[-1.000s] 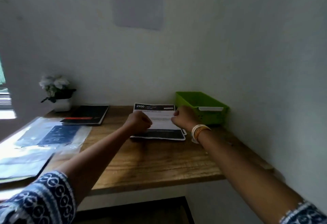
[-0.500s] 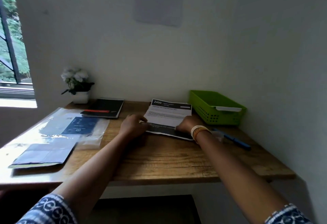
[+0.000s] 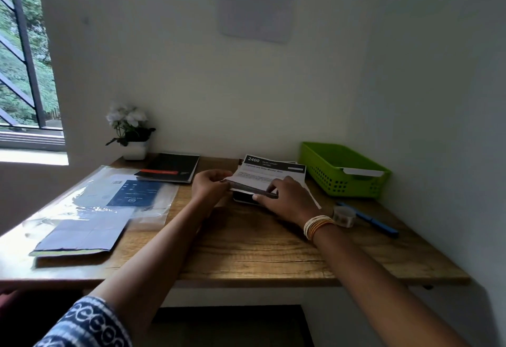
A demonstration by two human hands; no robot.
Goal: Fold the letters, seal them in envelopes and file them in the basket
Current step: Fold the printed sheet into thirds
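Observation:
A printed letter [image 3: 271, 171] with a black header band lies at the back middle of the wooden desk [image 3: 246, 248], on top of other sheets. Its near edge is lifted off the stack. My left hand [image 3: 209, 186] pinches that raised edge at its left end. My right hand [image 3: 287, 198] grips the same edge at its right end, fingers on the paper. A green plastic basket [image 3: 345, 172] stands at the back right against the wall, with a white strip on its front rim. Dark envelopes [image 3: 82, 233] lie at the desk's left, partly inside a clear plastic sleeve.
A roll of tape [image 3: 344, 215] and a blue pen [image 3: 368, 219] lie right of my right wrist. A black notebook [image 3: 169, 167] and a white potted flower [image 3: 131, 134] sit at the back left. Walls close the back and right; a window is on the left.
Both hands have lifted the letter's near edge off the stack and drawn it towards the far end. The camera has tilted and shifted, so more of the desk's left side shows.

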